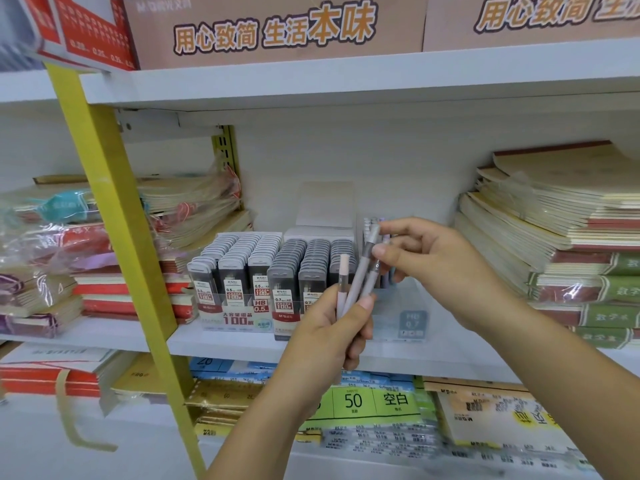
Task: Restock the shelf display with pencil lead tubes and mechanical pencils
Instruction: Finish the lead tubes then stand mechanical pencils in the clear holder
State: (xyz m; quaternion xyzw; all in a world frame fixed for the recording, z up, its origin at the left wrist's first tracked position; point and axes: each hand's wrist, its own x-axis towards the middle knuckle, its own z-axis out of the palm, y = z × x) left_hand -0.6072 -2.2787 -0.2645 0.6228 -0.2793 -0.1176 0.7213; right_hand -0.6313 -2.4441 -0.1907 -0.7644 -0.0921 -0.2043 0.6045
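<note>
My left hand [332, 327] grips a small bunch of mechanical pencils [349, 289] in pale pink, grey and lilac, held upright in front of the middle shelf. My right hand [436, 261] pinches the upper part of one grey pencil [369, 247] from that bunch between thumb and fingers. Behind the hands, two display boxes of pencil lead tubes [242, 268] stand side by side, a white-capped 0.5 box and a grey-capped 0.7 box [304, 268], both packed in rows. A clear pencil display box [401, 306] stands to their right, with a few pencils upright at its back.
A slanted yellow upright [114, 209] crosses the shelf on the left. Wrapped notebook stacks [69, 258] fill the left side and taller exercise-book stacks [561, 237] the right. The white shelf edge [221, 337] runs below; paper packs [374, 403] lie on the shelf beneath.
</note>
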